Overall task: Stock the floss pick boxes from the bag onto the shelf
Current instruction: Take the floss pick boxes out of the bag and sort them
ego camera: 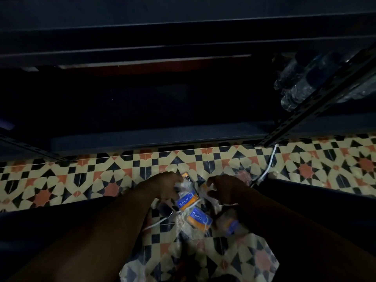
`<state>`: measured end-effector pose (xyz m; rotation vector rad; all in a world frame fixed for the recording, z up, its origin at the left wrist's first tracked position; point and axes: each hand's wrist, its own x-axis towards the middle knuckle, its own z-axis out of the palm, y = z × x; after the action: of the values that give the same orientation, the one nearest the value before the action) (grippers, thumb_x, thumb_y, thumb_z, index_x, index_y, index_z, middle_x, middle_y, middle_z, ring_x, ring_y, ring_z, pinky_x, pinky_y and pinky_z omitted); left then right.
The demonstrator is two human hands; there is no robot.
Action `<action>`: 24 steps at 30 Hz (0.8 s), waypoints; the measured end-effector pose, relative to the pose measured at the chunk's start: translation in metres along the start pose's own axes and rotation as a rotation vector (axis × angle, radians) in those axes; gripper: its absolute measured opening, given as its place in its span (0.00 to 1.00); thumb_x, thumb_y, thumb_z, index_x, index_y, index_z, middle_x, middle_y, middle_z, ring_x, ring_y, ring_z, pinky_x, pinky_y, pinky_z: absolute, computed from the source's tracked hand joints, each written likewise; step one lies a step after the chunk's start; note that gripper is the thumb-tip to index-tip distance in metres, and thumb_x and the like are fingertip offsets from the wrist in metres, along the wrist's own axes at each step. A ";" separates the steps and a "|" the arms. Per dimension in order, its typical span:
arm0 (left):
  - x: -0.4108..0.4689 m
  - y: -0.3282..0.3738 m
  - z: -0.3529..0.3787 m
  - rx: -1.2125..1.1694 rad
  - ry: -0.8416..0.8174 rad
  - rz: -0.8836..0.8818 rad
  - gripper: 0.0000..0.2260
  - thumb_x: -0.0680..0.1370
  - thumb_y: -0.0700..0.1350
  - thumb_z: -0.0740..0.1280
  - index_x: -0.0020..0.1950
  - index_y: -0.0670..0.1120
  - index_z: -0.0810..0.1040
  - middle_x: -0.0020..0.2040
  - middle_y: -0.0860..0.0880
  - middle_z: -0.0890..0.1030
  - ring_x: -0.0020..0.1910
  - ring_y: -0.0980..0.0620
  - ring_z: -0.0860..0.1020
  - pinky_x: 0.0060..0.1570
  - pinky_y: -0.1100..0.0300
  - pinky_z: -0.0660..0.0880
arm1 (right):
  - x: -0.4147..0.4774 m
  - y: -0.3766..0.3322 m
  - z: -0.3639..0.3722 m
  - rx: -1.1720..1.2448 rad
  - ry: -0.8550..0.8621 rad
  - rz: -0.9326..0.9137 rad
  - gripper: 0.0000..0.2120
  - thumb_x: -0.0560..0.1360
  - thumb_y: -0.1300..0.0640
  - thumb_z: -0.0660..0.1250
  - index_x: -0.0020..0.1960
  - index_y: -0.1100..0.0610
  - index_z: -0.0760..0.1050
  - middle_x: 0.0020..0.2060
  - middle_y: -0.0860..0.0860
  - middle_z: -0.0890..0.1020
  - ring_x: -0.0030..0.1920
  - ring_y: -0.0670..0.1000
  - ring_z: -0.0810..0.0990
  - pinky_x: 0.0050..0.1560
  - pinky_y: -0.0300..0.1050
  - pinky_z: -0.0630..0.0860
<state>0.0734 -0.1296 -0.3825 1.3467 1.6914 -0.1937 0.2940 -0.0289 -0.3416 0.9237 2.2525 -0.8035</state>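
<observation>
A clear plastic bag lies on the patterned floor between my legs. Several orange and blue floss pick boxes show through it, one near my left hand, another lower, a third at the right. My left hand grips the bag's plastic at its left top edge. My right hand pinches the plastic at the right top edge, fingers curled. The dark metal shelf stretches across the view ahead; its lowest board sits just above the floor. The scene is very dim.
Several wrapped water bottles lie on the shelf at the right, behind a slotted upright. A white cable runs across the tiles from the upright's foot. My dark trouser legs flank the bag on both sides.
</observation>
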 end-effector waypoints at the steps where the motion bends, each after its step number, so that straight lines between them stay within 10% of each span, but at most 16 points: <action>1: 0.000 0.000 -0.003 0.002 0.017 0.000 0.29 0.71 0.48 0.76 0.70 0.48 0.72 0.67 0.46 0.76 0.62 0.46 0.76 0.60 0.54 0.74 | 0.000 -0.001 -0.004 0.021 0.010 0.007 0.20 0.78 0.44 0.63 0.67 0.50 0.71 0.61 0.54 0.79 0.61 0.55 0.76 0.58 0.46 0.72; 24: -0.217 0.090 -0.223 0.032 0.717 0.295 0.26 0.73 0.63 0.71 0.69 0.59 0.72 0.59 0.55 0.78 0.50 0.59 0.79 0.54 0.57 0.79 | -0.142 -0.123 -0.237 0.208 0.710 -0.376 0.17 0.75 0.40 0.67 0.61 0.43 0.77 0.47 0.42 0.82 0.47 0.40 0.79 0.50 0.40 0.77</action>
<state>0.0161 -0.1046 -0.0644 1.8006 2.0223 0.4909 0.2220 0.0085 -0.0504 1.0029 3.0712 -0.9970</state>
